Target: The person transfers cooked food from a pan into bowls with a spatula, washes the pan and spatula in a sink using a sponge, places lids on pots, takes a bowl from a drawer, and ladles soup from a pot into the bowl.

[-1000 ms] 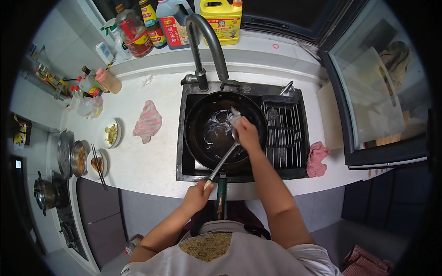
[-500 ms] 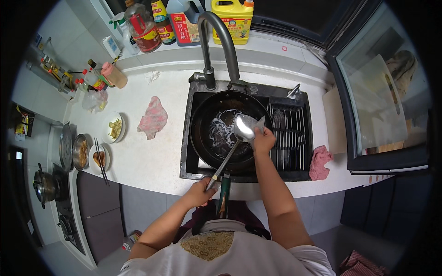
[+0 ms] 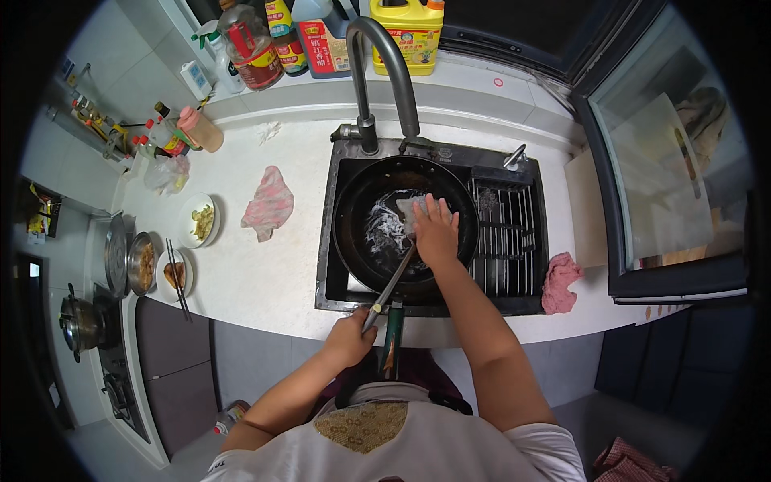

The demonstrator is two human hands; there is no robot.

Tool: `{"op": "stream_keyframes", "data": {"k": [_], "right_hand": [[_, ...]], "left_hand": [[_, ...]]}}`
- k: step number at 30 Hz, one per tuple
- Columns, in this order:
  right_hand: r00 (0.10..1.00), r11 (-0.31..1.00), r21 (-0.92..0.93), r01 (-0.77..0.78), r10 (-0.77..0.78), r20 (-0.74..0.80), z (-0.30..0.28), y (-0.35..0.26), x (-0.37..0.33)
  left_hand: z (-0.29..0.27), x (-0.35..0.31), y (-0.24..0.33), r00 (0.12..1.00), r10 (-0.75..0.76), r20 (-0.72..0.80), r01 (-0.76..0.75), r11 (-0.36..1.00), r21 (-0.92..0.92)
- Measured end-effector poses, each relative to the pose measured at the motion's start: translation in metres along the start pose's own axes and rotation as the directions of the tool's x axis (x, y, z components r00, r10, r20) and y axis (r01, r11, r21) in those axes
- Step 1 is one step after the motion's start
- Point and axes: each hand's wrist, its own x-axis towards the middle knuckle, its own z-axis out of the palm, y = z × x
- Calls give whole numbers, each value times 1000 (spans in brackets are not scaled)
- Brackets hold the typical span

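Observation:
A large black wok with a green handle rests over the sink, whitish suds on its inside. My left hand is closed round the handle of a metal ladle, which slants up into the wok. Over the ladle's head lies my right hand, its fingers stretched out and spread. Beneath those fingers a greyish scrubbing cloth is pressed against the ladle. The hand and cloth hide most of the ladle's head.
A tall faucet arches over the black sink; a drying rack fills its right side. Pink cloths lie on the counter. Food bowls stand at left, one with chopsticks. An open window juts in at right.
My right hand has moved slightly left and its fingers have spread flat over the cloth and ladle head. The ladle's shiny head was visible before. My left hand keeps its hold.

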Motion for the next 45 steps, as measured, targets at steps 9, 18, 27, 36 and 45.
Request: {"op": "stream_keyframes", "data": {"k": [9,18,27,36,45], "right_hand": [[986,869,482,-111,36,162,25,-20,-37],[986,589,799,-123,167,29,41,-89,-95],[726,52,957,-286,663,182,49,-55,-24],[704,-87,931,-354,630,327,39,-84,-44],[649,-206,954,-218,699,299,47,-87,-33]], "left_hand": [[6,20,-13,990,88,-107,-86,996,28],[12,53,-7,945,71,-319,10,969,245],[20,31,-12,782,411,-469,-146,852,503],[7,46,-17,725,465,-509,-161,832,531],[6,40,-17,798,362,-482,-135,887,442]]}}
